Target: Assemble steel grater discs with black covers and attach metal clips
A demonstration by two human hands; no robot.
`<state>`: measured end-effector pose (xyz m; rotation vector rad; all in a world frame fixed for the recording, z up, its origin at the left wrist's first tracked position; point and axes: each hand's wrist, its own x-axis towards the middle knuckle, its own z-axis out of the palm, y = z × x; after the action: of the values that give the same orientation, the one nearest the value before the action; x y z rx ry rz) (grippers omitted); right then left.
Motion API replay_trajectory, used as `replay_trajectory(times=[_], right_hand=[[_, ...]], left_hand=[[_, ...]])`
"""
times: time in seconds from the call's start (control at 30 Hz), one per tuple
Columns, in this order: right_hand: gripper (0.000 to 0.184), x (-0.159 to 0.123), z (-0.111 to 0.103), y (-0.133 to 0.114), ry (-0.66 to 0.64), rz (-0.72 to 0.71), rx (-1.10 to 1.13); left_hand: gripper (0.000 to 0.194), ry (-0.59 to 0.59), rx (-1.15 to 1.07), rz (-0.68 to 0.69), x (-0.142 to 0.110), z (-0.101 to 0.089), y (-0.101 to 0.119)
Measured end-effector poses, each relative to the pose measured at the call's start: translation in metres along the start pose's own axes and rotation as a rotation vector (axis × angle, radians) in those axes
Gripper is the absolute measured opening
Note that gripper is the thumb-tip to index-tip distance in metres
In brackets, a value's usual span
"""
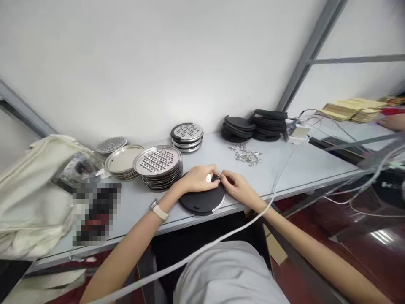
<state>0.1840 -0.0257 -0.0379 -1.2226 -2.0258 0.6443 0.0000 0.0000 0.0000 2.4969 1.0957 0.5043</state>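
A round black disc (202, 200) with a bright metal rim on its right side lies flat near the front edge of the table. My left hand (198, 179) rests over its upper part, thumb and fingers closed around a small metal piece (217, 176) at the disc's edge. From the other side my right hand (238, 185) pinches the same spot with thumb and forefinger. The fingers partly hide the piece, so its exact kind is unclear. Something small and white (209, 177) shows at my left fingers.
Stacked round metal graters (158, 161) and plain metal discs (125, 158) stand to the left. Behind are more graters (187, 131), black round parts (238, 127) and loose small metal hooks (248, 156). A white cable (228, 233) crosses in front; a cloth bag (34, 194) lies far left.
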Motion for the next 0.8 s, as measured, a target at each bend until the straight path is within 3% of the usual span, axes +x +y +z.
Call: replay_trajectory(times=[0.4, 0.8], right_hand=[[0.029, -0.0028, -0.0029, -0.004, -0.025, 0.003, -0.023], [0.027, -0.002, -0.0025, -0.0037, -0.016, -0.002, -0.045]], left_hand=[[0.024, -0.019, 0.06, 0.002, 0.0002, -0.0002, 0.0032], [0.025, 0.048, 0.284, 0.058, -0.0026, 0.0019, 0.0059]])
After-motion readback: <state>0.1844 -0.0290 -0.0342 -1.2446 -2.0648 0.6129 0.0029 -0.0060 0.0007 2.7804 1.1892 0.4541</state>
